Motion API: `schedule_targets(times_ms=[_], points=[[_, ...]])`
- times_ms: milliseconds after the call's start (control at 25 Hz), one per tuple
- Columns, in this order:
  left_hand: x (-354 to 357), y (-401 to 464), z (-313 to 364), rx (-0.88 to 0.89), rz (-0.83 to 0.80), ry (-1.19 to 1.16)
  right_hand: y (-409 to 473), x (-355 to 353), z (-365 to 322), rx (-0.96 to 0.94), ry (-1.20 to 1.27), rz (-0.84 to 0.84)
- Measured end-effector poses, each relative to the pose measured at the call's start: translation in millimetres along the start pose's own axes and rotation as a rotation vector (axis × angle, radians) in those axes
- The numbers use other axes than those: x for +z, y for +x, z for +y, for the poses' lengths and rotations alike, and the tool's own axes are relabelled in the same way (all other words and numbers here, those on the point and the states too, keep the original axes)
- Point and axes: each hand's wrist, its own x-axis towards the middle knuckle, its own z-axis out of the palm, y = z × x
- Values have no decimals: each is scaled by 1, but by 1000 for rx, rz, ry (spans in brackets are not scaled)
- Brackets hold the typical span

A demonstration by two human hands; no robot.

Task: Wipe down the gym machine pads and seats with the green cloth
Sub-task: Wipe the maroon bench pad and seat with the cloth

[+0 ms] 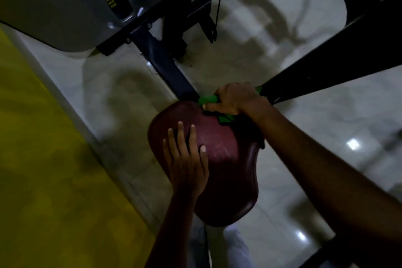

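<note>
Maroon padded seat, left hand flat on it, right hand clutching crumpled green cloth

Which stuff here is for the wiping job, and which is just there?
For the job:
green cloth, gripped by the right hand
maroon seat, with the left hand resting flat on it

Just there:
grey weight-stack cover
dark machine frame
yellow floor strip

At centre, the left hand rests flat with straight fingers on the maroon seat, while at one o'clock from it the right hand grips the green cloth at the seat's far edge, beside a dark frame bar over pale glossy floor.
</note>
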Motion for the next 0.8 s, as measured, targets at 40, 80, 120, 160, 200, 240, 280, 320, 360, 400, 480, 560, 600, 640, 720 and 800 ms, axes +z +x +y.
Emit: schedule_targets(times_ms=[40, 80, 120, 160, 200, 240, 280, 320, 360, 400, 480, 560, 600, 640, 720, 800], points=[[1, 2, 0, 96, -23, 14, -4, -3, 14, 18, -46, -23], [2, 3, 0, 216, -43, 29, -9, -6, 27, 43, -76, -24], [2, 6, -1, 330, -56, 54, -12, -9, 39, 71, -80, -6], [4, 9, -2, 413, -64, 89, -15, -9, 49, 92, -67, 22], [6, 12, -2, 460, -61, 123, -16, -4, 59, 114, 5, 49], [6, 13, -1, 483, -58, 145, -20, 0, 66, 142, 135, 89], [5, 13, 0, 498, -57, 163, -24, 10, 73, 183, 329, 150], [4, 13, 2, 519, -56, 181, -33, 19, 76, 234, 576, 234], [4, 14, 2, 552, -53, 196, -40, 29, 79, 296, 816, 333], [5, 17, 2, 587, -48, 207, -47, 40, 79, 360, 1008, 437], [4, 23, -2, 649, -38, 193, -61, 60, 79, 488, 1217, 568], [-1, 27, -5, 667, -47, 161, -69, 71, 76, 609, 1234, 591], [-3, 29, -4, 674, -46, 158, -69, 74, 76, 640, 1223, 586], [-5, 31, -3, 687, -55, 159, -69, 72, 75, 650, 1222, 587], [-10, 35, 0, 746, -93, 165, -64, 65, 74, 600, 1247, 598], [-12, 43, 2, 824, -114, 149, -62, 61, 74, 566, 1290, 619]])
